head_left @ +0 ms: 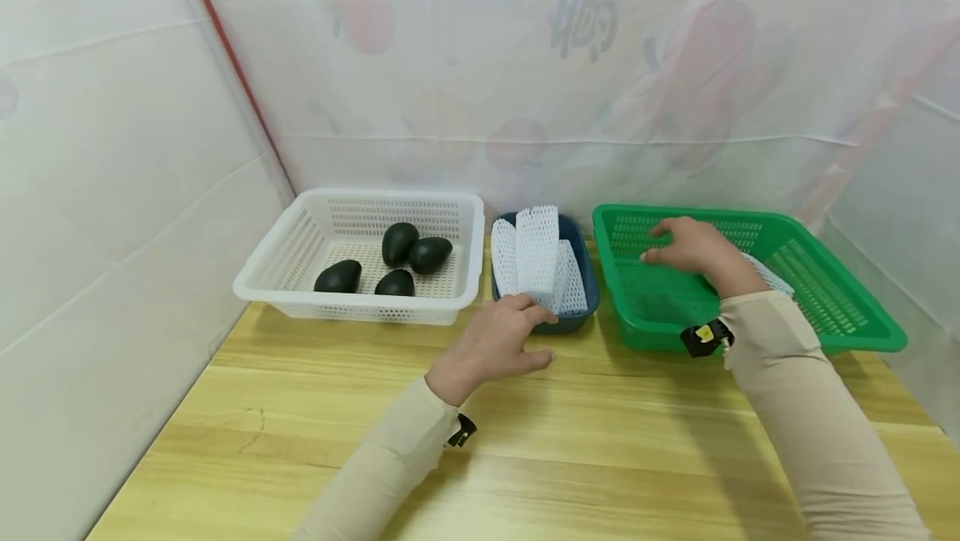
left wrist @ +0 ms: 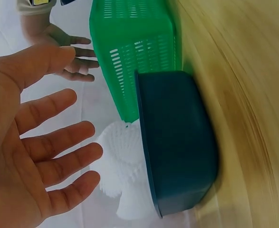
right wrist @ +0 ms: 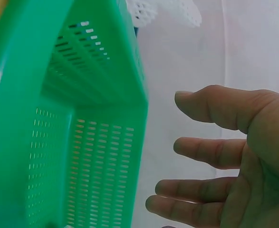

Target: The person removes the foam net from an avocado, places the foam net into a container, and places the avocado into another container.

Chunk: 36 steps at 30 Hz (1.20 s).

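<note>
My left hand (head_left: 498, 343) hovers at the front of a dark blue bin (head_left: 589, 274), fingers spread and holding nothing. White foam net sleeves (head_left: 537, 253) stand up out of that bin; in the left wrist view the bin (left wrist: 177, 142) lies just beyond the fingertips. Above the green basket (head_left: 637, 338) hangs my right hand (head_left: 693, 251), its fingers loosely extended with nothing in them. Inside the basket, partly hidden by the right wrist, lies something in a white foam net (head_left: 768, 276); its contents cannot be made out.
A white basket (head_left: 360, 308) at the left holds several dark avocados (head_left: 430, 255). All three containers stand in a row along the back of the wooden table (head_left: 570, 458). Behind them hangs a pale printed sheet (head_left: 480, 66), with another sheet (head_left: 112, 191) at the left side.
</note>
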Available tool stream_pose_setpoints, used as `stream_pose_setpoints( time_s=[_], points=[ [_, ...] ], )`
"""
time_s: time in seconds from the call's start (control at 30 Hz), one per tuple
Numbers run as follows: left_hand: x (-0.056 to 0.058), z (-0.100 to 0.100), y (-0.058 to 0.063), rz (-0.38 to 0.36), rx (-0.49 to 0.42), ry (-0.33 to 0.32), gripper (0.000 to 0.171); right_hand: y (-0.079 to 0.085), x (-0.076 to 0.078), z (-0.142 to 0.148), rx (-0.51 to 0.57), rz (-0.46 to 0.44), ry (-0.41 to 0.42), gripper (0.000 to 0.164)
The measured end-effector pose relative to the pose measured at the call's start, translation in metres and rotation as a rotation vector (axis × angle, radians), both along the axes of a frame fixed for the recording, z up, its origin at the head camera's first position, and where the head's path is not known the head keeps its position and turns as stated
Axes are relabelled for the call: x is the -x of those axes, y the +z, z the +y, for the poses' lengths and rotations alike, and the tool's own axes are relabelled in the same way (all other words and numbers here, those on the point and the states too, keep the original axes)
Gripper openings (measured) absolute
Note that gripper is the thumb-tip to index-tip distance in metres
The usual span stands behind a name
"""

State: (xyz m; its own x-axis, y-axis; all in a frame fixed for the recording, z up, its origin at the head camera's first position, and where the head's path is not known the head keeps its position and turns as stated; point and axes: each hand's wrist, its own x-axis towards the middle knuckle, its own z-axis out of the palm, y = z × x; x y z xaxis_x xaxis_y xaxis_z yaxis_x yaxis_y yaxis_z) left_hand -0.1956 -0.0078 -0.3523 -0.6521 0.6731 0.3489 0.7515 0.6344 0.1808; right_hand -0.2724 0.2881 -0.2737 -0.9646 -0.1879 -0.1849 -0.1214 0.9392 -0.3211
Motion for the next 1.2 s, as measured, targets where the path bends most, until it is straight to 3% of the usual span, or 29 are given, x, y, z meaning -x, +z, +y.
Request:
stream_pose_setpoints(
  time_s=[0.3,0.7,0.93,1.2],
  points=[
    [0.001,0.009,-0.001,0.005,0.008,-0.029,0.040,-0.001,0.015,0.016,-0.015,-0.014,-0.017,0.066],
    [0.000,0.023,-0.001,-0.022,0.037,-0.035,0.041,-0.009,0.033,0.047,0.056,-0.029,-0.056,0.072],
    [0.004,0.033,-0.001,0.008,0.020,-0.046,0.040,-0.018,0.036,0.069,0.056,-0.041,-0.076,0.078],
    [0.008,0.049,-0.003,0.006,0.018,-0.071,0.039,-0.017,0.038,0.099,0.050,-0.036,-0.137,0.088]
  ],
)
